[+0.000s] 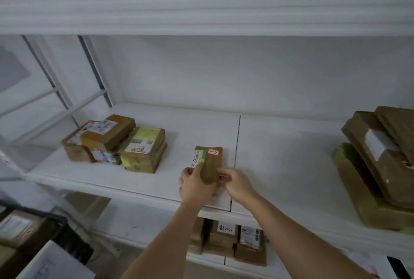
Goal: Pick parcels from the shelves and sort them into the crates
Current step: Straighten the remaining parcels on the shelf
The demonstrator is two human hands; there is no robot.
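Observation:
A small brown parcel [210, 162] with a white barcode label and a red-edged sticker stands over the middle shelf [280, 166], near its front edge. My left hand [195, 185] grips its lower left side, thumb across the label. My right hand [235, 183] pinches its lower right edge. Whether the parcel touches the shelf I cannot tell.
A pile of brown parcels [116, 144] lies on the shelf to the left. Bigger parcels [380, 162] are stacked at the right end. More parcels [228, 240] stand on the shelf below. A dark crate [33, 229] holding parcels sits at the lower left.

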